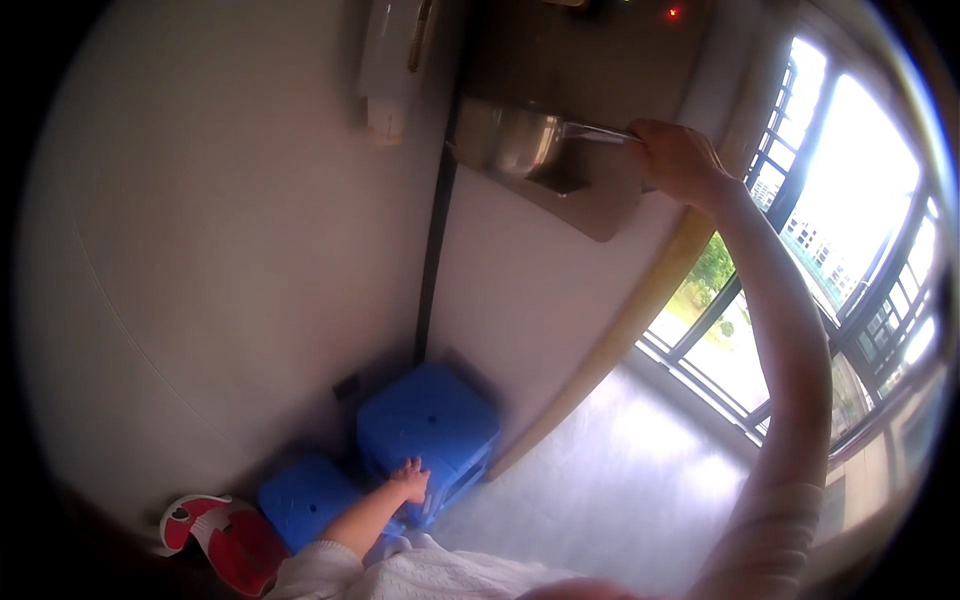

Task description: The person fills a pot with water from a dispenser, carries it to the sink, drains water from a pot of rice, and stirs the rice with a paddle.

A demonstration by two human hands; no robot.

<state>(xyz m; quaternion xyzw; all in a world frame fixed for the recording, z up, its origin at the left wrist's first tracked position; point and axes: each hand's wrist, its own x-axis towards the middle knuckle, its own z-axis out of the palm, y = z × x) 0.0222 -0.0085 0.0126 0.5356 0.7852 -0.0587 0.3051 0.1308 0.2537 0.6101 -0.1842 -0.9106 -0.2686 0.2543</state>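
My right hand [683, 163] is raised at the upper right, its fingers closed around the end of a thin metal handle [600, 131]. This bar runs left to a shiny, curved metal vessel [528, 147], in front of a dark metal wall unit [600, 60]. Shadow hides the vessel's inside, and its exact kind is unclear. Low in the view, my left hand [411, 481] hangs with fingers apart and nothing in them. It appears over the front of a blue stool [432, 400]; whether they touch, I cannot tell.
A second blue stool [308, 495] stands left of the first, beside a red-and-white object [230, 540]. A white dispenser [393, 70] hangs on the left wall. Bright windows [840, 190] are at right above the pale floor [610, 480]. A red light [673, 13] glows on the wall unit.
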